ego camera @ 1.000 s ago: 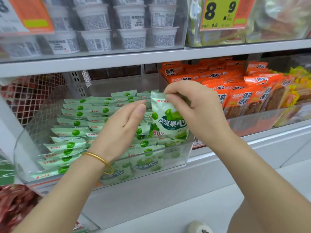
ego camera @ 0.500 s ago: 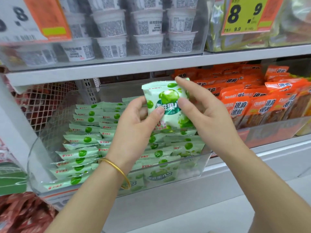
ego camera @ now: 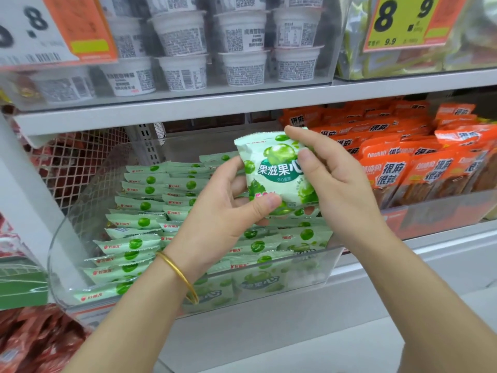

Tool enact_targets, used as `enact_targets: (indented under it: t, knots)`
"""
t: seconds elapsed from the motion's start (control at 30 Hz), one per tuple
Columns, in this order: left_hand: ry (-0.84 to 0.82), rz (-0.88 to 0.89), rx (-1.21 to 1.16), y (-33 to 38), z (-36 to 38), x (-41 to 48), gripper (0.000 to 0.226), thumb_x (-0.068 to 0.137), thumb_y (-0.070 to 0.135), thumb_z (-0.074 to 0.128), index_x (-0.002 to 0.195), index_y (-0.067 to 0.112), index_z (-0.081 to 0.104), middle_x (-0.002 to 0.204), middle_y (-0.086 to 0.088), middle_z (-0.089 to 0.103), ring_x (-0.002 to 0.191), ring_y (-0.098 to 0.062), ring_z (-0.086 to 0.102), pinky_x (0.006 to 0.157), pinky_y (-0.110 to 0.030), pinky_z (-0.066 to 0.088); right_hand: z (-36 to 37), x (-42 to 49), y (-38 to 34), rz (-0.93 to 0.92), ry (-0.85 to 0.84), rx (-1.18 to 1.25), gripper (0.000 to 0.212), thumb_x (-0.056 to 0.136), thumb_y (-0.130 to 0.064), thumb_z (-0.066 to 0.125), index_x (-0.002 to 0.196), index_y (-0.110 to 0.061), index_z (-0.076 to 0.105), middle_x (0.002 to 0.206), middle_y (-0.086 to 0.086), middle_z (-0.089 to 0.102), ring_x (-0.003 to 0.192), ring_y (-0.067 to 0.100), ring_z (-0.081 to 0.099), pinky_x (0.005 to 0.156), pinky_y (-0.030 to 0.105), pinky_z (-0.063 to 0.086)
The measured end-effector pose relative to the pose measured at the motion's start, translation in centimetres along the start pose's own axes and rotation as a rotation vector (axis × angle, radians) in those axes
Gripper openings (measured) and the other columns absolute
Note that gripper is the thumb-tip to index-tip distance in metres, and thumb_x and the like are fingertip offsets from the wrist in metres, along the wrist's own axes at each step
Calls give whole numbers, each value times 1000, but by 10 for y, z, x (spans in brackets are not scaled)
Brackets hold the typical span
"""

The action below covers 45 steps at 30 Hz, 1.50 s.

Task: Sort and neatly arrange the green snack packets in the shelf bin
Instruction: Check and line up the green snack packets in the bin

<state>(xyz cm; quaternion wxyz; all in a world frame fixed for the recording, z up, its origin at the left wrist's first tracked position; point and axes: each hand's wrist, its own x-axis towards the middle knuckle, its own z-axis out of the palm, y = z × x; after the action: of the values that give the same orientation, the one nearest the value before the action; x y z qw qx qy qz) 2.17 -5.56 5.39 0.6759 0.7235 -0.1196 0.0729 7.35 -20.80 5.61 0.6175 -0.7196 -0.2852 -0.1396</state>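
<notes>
One green snack packet [ego camera: 279, 168] is held upright above the clear shelf bin [ego camera: 317, 267], its printed front facing me. My left hand [ego camera: 228, 211] grips its lower left edge, thumb across the bottom. My right hand [ego camera: 330, 179] pinches its right side, forefinger over the top corner and thumb on the front. Several more green packets [ego camera: 139, 222] stand on edge in rows in the bin's left and middle parts. Others lie beneath my hands, partly hidden.
Orange snack packets [ego camera: 403, 168] fill the neighbouring bin on the right. White cups [ego camera: 183, 49] line the shelf above, behind a yellow price tag [ego camera: 403, 20]. A white mesh divider [ego camera: 78, 162] stands left of the bin, red packets [ego camera: 29, 343] below it.
The packet was lifted from the bin's front right up above the rows. My left hand came off the stacked packets and took hold of its lower edge; now both hands hold it steady.
</notes>
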Motion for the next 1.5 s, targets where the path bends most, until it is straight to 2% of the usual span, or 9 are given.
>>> enact_targets:
  t: [0.13, 0.3, 0.4, 0.5, 0.7, 0.83, 1.0, 1.27, 1.5]
  knots:
    - [-7, 5, 10, 0, -1, -2, 60, 78, 16, 70, 132, 21, 44, 117, 5, 67, 88, -16, 69, 59, -24, 52, -4, -2, -1, 20, -42, 51, 32, 96, -10, 48, 123, -27, 57, 123, -9, 60, 115, 4, 54, 96, 22, 44]
    - [80, -11, 50, -1, 1, -4, 66, 71, 24, 67, 132, 24, 41, 115, 5, 65, 84, -14, 69, 57, -25, 53, -9, -3, -5, 64, -25, 96, 28, 93, -7, 54, 113, -27, 60, 107, -8, 62, 85, -1, 60, 71, 14, 48]
    - [317, 97, 413, -7, 3, -7, 56, 77, 30, 70, 123, 34, 39, 114, 10, 52, 90, -10, 63, 76, -29, 53, -7, -6, -7, 92, 40, 80, 25, 90, -9, 59, 109, -26, 60, 92, -17, 61, 67, 3, 60, 53, 21, 50]
    - [338, 257, 719, -8, 2, -8, 43, 82, 40, 60, 121, 30, 47, 115, 10, 43, 104, -7, 48, 91, -30, 45, -2, -7, -8, 100, 46, 79, 27, 90, -10, 60, 113, -23, 58, 88, -18, 62, 72, 19, 65, 56, 34, 57]
    - [185, 43, 487, -2, 4, -9, 78, 62, 66, 61, 131, 36, 43, 128, 15, 48, 120, -3, 46, 98, -22, 41, 2, -7, -10, -53, -126, 127, 45, 94, -31, 48, 135, -42, 33, 114, -5, 62, 83, 22, 66, 64, 31, 55]
    - [147, -75, 170, -1, -5, -7, 36, 76, 26, 72, 110, 29, 59, 107, 5, 69, 100, -15, 65, 87, -34, 53, 1, -6, -8, -64, -62, 95, 38, 92, -23, 48, 129, -32, 47, 103, 1, 63, 76, 15, 63, 58, 27, 53]
    - [28, -76, -170, 0, -6, -8, 44, 80, 10, 63, 123, 10, 53, 114, -6, 68, 101, -22, 67, 78, -31, 56, -6, -2, -3, -58, -2, -75, 20, 90, -20, 59, 107, -30, 65, 118, 4, 53, 94, -6, 52, 77, 7, 43]
    - [-47, 0, -188, 1, -1, -7, 81, 72, -8, 65, 141, 23, 36, 121, -6, 64, 106, -27, 64, 78, -34, 56, -5, -1, 1, 132, 25, 263, 26, 82, -18, 64, 106, -28, 69, 109, 11, 68, 100, 33, 64, 82, 44, 55]
    - [-77, 31, -215, 3, 2, -6, 90, 73, -9, 63, 144, 35, 28, 120, -8, 64, 103, -31, 65, 79, -36, 56, -6, -1, 4, 140, 49, 273, 24, 79, -22, 65, 101, -31, 69, 108, 12, 67, 98, 35, 64, 80, 45, 56]
